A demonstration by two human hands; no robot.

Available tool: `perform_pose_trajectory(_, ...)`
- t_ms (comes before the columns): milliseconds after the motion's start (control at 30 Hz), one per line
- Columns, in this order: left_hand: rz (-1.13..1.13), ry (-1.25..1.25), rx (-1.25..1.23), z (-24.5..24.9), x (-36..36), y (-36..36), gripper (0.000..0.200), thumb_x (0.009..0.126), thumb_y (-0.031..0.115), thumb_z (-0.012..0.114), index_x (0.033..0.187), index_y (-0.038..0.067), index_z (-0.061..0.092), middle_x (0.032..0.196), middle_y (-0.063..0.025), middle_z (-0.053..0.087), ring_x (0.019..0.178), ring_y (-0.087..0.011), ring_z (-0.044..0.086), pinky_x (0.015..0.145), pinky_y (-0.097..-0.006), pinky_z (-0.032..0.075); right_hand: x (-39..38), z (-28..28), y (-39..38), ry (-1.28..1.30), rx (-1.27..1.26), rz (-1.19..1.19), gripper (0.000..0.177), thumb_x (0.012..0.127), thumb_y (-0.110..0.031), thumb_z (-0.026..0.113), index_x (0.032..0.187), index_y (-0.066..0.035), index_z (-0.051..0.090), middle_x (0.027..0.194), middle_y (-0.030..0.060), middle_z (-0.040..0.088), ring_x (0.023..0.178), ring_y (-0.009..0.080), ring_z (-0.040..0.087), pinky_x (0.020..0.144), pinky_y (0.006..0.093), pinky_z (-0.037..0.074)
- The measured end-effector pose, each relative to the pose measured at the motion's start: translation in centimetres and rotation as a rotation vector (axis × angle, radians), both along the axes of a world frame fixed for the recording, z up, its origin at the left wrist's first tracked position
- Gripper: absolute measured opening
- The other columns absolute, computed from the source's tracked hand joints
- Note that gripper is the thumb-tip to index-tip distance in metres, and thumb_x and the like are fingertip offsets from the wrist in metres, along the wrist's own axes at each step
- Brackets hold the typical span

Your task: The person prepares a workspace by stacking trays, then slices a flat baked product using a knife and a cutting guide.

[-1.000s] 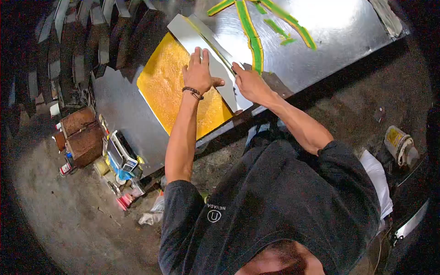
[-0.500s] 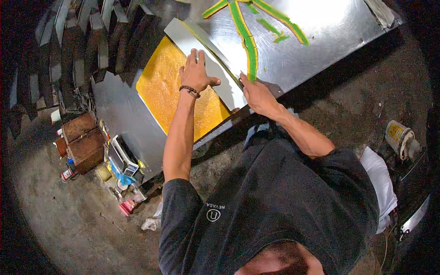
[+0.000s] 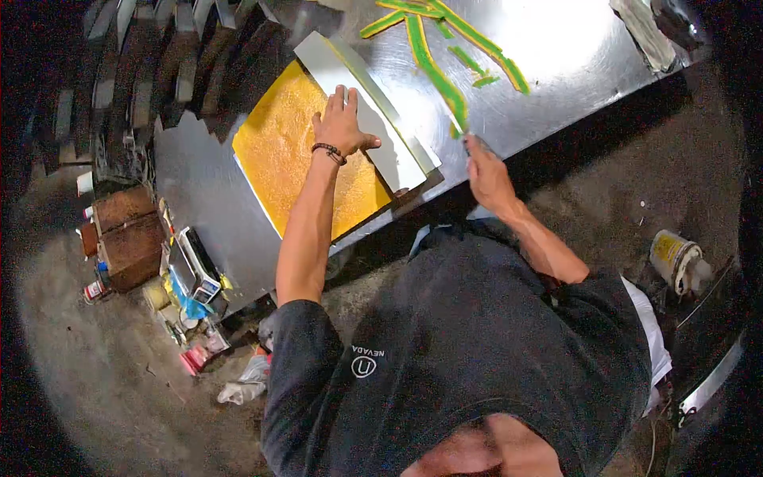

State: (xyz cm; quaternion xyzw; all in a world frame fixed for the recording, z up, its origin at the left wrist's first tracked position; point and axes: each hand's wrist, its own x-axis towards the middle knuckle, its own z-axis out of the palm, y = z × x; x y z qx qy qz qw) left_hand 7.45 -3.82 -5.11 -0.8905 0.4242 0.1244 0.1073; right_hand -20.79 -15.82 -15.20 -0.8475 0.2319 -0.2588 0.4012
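My left hand (image 3: 340, 127) lies flat with fingers spread, pressing on a white board (image 3: 400, 165) that overlaps a yellow, glossy sheet (image 3: 278, 151). A greyish strip runs along the board's right edge. In my right hand (image 3: 489, 176) is a thin knife-like tool (image 3: 458, 126), its pale narrow blade pointing up and left. Its handle is mostly hidden by my fingers. The blade meets the lower end of a long green strip with yellow edges (image 3: 433, 71) on the metal table (image 3: 540, 119).
Smaller green scraps (image 3: 465, 60) lie right of the long strip. A crumpled greyish piece (image 3: 645, 36) rests at the table's far right. Below the left side are a brown box (image 3: 127, 238) and a digital scale (image 3: 195, 266). A bucket (image 3: 674, 258) stands on the floor at right.
My right hand has moved right, away from the board, and the blade now shows. The green strip's lower end has shifted right with it. My left hand stays on the board.
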Motion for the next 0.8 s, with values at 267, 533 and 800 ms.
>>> perform_pose_trajectory(267, 0.062, -0.056, -0.159, 0.5, -2.3, 1.5, 0.109, 0.062, 0.047, 0.086, 0.149, 0.008, 0.033, 0.157, -0.0164, 0.028, 0.144, -0.0309, 0.029, 0.110, -0.0580, 0.031, -2.3, 1.4, -0.4, 0.094, 0.125, 0.237, 0.044, 0.090, -0.002, 0.053, 0.134, 0.002, 0.049, 0.108, 0.0290, 0.063, 0.101, 0.0464, 0.060, 0.086, 0.0483, 0.050)
perform_pose_trajectory(533, 0.271, 0.020, -0.574, -0.6, -6.2, 11.6, 0.076, 0.077, 0.032, 0.079, 0.139, 0.001, 0.047, 0.147, -0.0216, 0.043, 0.137, -0.0351, 0.039, 0.112, -0.0466, 0.032, 0.8, 4.0, -5.6, 0.202, 0.099, 0.017, 0.044, 0.093, -0.008, 0.049, 0.136, 0.000, 0.048, 0.110, 0.0283, 0.063, 0.097, 0.0462, 0.062, 0.085, 0.0506, 0.049)
perform_pose_trajectory(800, 0.614, 0.019, -0.874, -1.0, -9.8, 18.5, 0.057, 0.083, 0.026, 0.075, 0.128, -0.003, 0.058, 0.130, -0.0225, 0.058, 0.121, -0.0383, 0.054, 0.104, -0.0422, 0.042, 16.1, 1.0, -6.2, 0.193, 0.015, 0.227, 0.042, 0.094, -0.016, 0.047, 0.135, -0.008, 0.052, 0.090, 0.0286, 0.065, 0.081, 0.0405, 0.066, 0.072, 0.0463, 0.050)
